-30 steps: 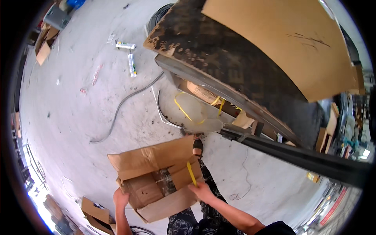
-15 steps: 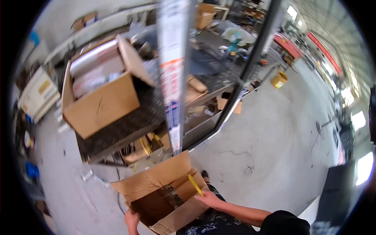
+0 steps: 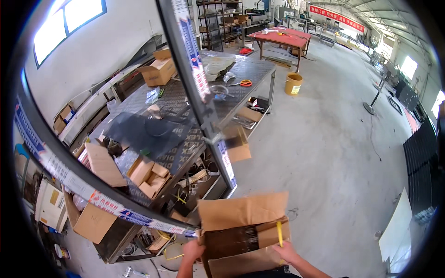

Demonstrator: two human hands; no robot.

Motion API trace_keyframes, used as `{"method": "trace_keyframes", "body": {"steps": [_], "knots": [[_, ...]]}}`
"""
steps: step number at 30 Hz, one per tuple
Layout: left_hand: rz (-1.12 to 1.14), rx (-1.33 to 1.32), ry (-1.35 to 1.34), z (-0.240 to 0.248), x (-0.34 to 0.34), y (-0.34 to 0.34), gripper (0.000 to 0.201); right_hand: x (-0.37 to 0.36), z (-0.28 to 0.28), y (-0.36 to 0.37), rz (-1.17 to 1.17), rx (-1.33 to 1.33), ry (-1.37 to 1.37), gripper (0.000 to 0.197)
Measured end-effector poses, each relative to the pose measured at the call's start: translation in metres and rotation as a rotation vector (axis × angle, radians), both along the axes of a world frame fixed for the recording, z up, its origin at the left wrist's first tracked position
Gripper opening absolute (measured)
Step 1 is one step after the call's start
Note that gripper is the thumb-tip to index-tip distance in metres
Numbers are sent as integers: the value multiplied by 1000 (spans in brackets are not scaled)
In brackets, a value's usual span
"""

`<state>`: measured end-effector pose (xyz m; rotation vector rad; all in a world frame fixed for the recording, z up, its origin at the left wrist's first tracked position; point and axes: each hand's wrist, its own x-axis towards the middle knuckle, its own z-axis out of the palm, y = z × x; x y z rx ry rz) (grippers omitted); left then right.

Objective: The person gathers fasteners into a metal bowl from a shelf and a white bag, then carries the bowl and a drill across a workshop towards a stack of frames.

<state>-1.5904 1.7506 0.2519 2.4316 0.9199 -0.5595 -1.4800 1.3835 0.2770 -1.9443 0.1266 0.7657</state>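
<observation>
An open cardboard box [image 3: 243,213] is held low in front of me, its far flap standing up and dark tape showing inside. My left hand [image 3: 192,250] is closed on the box's left side. At the near right, my right hand [image 3: 287,254] grips the box's edge, and a narrow yellow strip [image 3: 279,233] rises beside its fingers. Whether the strip is pinched or fixed to the box I cannot tell. Just beyond the box, a dark frame [image 3: 204,111] wrapped in printed film meets at a corner close to it.
A dark-topped workbench [image 3: 252,69] carries cardboard boxes, dark sheeting and orange-handled scissors [image 3: 244,83]. Farther off are a yellow bucket [image 3: 293,84], a red-topped table [image 3: 282,37] and a standing fan [image 3: 382,85]. A white panel [image 3: 396,229] lies at the right.
My view has swung toward the hall's far end, showing more bench and the red table. Both hands still hold the box, now farther right in the picture.
</observation>
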Motion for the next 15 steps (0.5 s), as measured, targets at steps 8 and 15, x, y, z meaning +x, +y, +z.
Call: {"method": "trace_keyframes", "body": {"steps": [8,15], "knots": [[-332,0,-87,48,229,-78,26,98,28,-64,-401,39,16,16],[-502,-58,-325,27,423,-86,16,201,8,-62,-742,112,97,17]]}}
